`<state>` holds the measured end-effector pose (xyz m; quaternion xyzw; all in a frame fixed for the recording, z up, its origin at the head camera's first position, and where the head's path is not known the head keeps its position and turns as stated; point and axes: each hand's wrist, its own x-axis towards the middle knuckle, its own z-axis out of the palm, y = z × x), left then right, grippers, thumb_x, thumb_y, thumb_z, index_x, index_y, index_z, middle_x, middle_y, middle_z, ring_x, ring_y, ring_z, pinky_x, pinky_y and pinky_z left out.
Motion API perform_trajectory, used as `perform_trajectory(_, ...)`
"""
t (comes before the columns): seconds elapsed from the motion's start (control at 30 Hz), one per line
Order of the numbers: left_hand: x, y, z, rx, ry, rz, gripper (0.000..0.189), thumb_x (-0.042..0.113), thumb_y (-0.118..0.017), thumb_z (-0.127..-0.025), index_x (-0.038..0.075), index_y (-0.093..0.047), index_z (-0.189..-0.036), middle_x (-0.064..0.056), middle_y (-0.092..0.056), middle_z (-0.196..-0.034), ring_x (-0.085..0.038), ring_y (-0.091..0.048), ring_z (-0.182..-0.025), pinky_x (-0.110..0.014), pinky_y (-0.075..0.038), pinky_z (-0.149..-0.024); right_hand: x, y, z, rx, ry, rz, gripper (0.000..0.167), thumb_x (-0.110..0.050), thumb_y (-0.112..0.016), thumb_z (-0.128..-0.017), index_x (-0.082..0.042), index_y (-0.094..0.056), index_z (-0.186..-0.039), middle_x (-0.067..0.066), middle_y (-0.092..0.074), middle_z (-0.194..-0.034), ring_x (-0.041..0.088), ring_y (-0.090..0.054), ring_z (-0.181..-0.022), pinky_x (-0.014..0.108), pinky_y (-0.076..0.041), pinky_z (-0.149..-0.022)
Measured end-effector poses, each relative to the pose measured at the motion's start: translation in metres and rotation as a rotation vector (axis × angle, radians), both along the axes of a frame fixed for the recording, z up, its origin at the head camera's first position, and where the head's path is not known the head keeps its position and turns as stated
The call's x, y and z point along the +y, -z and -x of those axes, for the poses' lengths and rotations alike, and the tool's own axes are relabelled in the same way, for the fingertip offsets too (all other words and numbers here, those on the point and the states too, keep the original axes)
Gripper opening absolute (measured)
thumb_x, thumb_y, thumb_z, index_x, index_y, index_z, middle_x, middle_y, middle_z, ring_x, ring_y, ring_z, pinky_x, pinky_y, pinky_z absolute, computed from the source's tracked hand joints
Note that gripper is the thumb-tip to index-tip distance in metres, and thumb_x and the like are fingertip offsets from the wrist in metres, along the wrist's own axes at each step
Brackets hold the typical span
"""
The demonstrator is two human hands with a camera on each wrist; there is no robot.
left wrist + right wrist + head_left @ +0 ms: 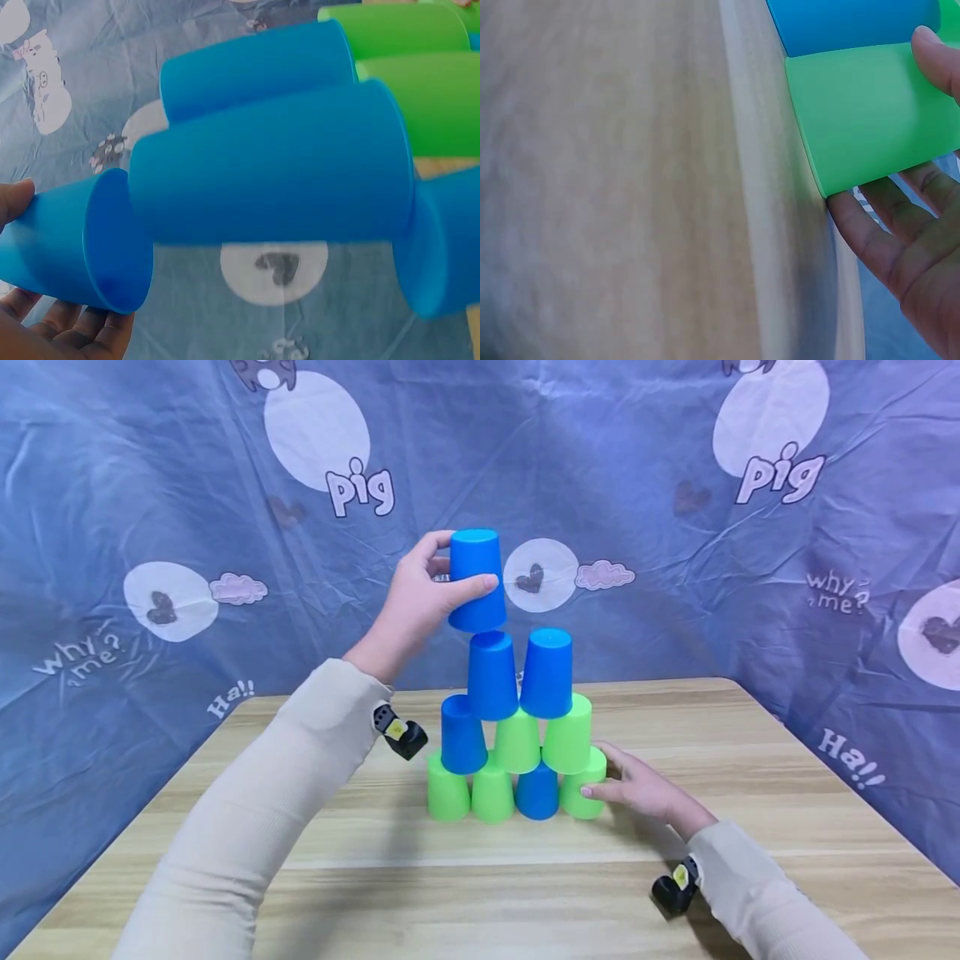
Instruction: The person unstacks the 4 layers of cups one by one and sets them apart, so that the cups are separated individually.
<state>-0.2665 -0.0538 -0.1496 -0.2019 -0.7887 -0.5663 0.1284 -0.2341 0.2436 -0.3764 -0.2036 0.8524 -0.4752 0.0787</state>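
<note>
My left hand (420, 589) grips an upside-down blue cup (476, 597), thumb across its front and fingers behind. The held cup's rim is right over the top of another blue cup (492, 677), and its open mouth shows in the left wrist view. Beside that one stands a second blue cup (547, 675). They top a row with a blue cup (463, 735) and two green cups (517, 742). At the right end of the bottom row, my right hand (637, 785) holds a green cup (583, 789) between thumb and fingers.
The bottom row also has two green cups (448, 789) and a blue cup (537, 793). All stand upside down on a wooden table (480, 902). A blue patterned cloth (615, 635) hangs behind the table. Each sleeve carries a small black wrist camera (405, 735).
</note>
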Motion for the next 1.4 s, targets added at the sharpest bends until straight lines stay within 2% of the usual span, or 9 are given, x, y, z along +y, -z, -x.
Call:
perform_trajectory(0.23, -0.022, -0.006, 0.0, -0.011, -0.055, 0.039, 0.063, 0.035, -0.071, -0.079, 0.024, -0.042, -0.134, -0.004, -0.05, -0.13, -0.021, -0.049, -0.117, -0.048, -0.048, -0.091, 0.002, 0.0, -0.002, 0.0, -0.002, -0.004, 0.061, -0.023, -0.064, -0.086, -0.003, -0.035, -0.136, 0.012, -0.057, -0.113, 0.025, -0.053, -0.105, 0.049, -0.042, -0.094)
perform_trajectory(0.67, -0.074, -0.016, -0.012, -0.03, -0.188, 0.134, 0.066, 0.038, -0.07, -0.08, 0.022, -0.039, -0.136, -0.012, -0.047, -0.131, -0.029, -0.046, -0.118, -0.055, -0.043, -0.094, 0.002, 0.003, -0.004, -0.007, 0.025, -0.012, 0.062, -0.026, -0.064, -0.086, -0.007, -0.035, -0.137, 0.011, -0.055, -0.117, 0.029, -0.049, -0.112, 0.058, -0.036, -0.097)
perform_trajectory(0.9, -0.094, -0.011, -0.016, -0.055, -0.242, 0.145, 0.071, 0.041, -0.069, -0.08, 0.022, -0.035, -0.139, -0.014, -0.042, -0.137, -0.034, -0.041, -0.122, -0.059, -0.041, -0.095, 0.007, 0.004, -0.008, -0.023, 0.031, -0.02, 0.067, -0.027, -0.064, -0.086, -0.006, -0.031, -0.14, 0.014, -0.052, -0.123, 0.035, -0.046, -0.117, 0.059, -0.035, -0.099)
perform_trajectory(1.1, -0.117, -0.007, -0.02, -0.07, -0.305, 0.154, 0.074, 0.045, -0.068, -0.079, 0.023, -0.032, -0.14, -0.015, -0.038, -0.14, -0.036, -0.038, -0.125, -0.062, -0.038, -0.095, 0.005, 0.002, -0.003, -0.008, 0.017, -0.021, 0.067, -0.027, -0.064, -0.086, -0.008, -0.031, -0.14, 0.013, -0.052, -0.124, 0.035, -0.046, -0.118, 0.059, -0.033, -0.1)
perform_trajectory(1.4, -0.143, 0.004, -0.026, -0.087, -0.351, 0.176, 0.079, 0.045, -0.067, -0.081, 0.016, -0.026, -0.141, -0.02, -0.031, -0.143, -0.04, -0.033, -0.129, -0.065, -0.034, -0.096, 0.001, 0.002, -0.001, -0.013, 0.02, -0.023, 0.067, -0.029, -0.064, -0.085, -0.009, -0.031, -0.14, 0.012, -0.053, -0.123, 0.034, -0.046, -0.118, 0.06, -0.032, -0.1)
